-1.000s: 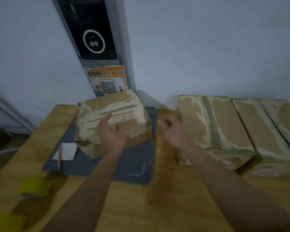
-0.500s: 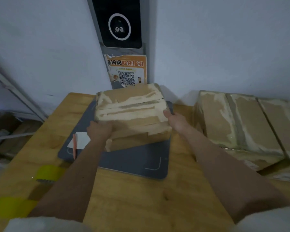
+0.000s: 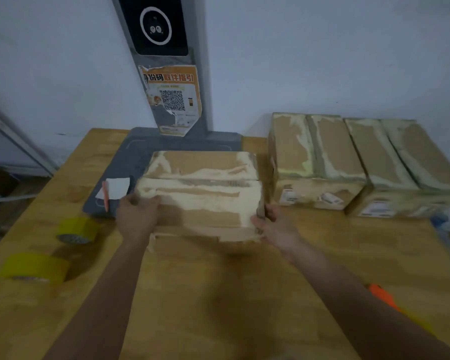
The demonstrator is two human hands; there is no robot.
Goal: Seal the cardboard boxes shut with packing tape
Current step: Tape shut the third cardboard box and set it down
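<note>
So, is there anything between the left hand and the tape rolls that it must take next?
Nothing visible. The left hand grips the box at its left end; the nearer tape roll lies to its left on bare table, the second roll nearer the person.

We seem to be at a parcel pickup or shipping station: a wooden counter (image 3: 218, 294) against a plain wall, taped cardboard boxes (image 3: 348, 162) in a row, yellow tape rolls (image 3: 77, 229), and a scanner terminal (image 3: 156, 24) with a QR-code poster (image 3: 172, 97).
</note>
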